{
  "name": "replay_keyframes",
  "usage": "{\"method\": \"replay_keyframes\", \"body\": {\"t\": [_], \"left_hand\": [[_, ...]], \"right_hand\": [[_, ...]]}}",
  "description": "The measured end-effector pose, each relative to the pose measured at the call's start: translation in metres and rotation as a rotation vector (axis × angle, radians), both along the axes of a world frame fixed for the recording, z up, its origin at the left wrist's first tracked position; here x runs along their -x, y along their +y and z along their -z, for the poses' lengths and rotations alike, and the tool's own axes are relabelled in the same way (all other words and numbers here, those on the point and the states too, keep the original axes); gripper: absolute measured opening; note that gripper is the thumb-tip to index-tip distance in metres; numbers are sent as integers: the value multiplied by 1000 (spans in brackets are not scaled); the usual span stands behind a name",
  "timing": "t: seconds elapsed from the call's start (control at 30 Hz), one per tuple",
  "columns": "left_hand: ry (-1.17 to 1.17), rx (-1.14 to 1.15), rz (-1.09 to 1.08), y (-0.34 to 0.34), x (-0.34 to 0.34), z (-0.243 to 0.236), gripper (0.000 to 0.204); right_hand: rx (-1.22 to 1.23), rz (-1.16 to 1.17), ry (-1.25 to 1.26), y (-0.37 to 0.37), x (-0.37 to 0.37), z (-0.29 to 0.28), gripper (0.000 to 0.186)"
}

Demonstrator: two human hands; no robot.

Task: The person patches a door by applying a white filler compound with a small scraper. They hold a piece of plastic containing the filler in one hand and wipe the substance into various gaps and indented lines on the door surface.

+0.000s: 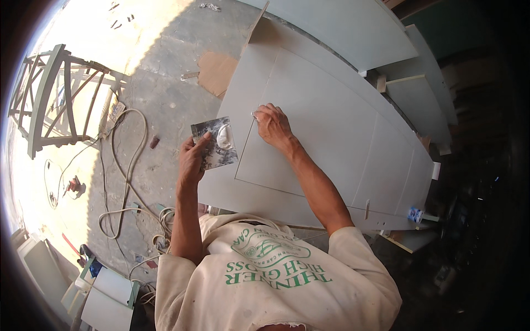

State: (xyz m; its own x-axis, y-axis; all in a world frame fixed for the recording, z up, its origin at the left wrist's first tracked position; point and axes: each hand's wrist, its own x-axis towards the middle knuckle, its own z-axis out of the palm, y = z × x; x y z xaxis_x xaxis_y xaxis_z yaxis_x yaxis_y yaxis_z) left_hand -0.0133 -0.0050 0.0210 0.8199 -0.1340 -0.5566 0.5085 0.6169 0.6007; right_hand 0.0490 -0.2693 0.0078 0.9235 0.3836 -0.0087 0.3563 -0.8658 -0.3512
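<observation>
My left hand (193, 157) grips a square plate (212, 157) with dark, smeared markings, its thumb lying on top. On the plate sits a mound of white paste (224, 136), which looks like putty. My right hand (273, 127) is closed, its fingertips pressed down at a thin groove on a large pale grey panel (326, 127). Something small and whitish shows at those fingertips, but its kind is hidden. Thin lines mark out rectangles across the panel, which lies flat in front of me. The plate is held above the panel's left edge, apart from my right hand.
More pale panels (353, 25) lean at the upper right. A blue-and-white container (415, 214) rests at the panel's right end. On the floor are a looped cable (128, 171), a cardboard piece (215, 71) and, farther left, a slatted frame (44, 105).
</observation>
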Motion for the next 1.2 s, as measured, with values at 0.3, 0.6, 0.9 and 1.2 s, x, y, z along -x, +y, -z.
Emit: {"method": "replay_keyframes", "body": {"t": [0.3, 0.6, 0.9, 1.2], "left_hand": [[5, -40, 133, 18, -5, -7, 16], [-50, -104, 202, 38, -6, -31, 22], [-48, -201, 63, 66, 26, -27, 18], [-29, -250, -138, 104, 70, -23, 14]], "right_hand": [[-946, 363, 500, 5, 27, -54, 19], [-357, -367, -133, 48, 45, -103, 29], [-209, -360, -180, 57, 46, -57, 29], [-264, -177, -221, 18, -34, 37, 21]]}}
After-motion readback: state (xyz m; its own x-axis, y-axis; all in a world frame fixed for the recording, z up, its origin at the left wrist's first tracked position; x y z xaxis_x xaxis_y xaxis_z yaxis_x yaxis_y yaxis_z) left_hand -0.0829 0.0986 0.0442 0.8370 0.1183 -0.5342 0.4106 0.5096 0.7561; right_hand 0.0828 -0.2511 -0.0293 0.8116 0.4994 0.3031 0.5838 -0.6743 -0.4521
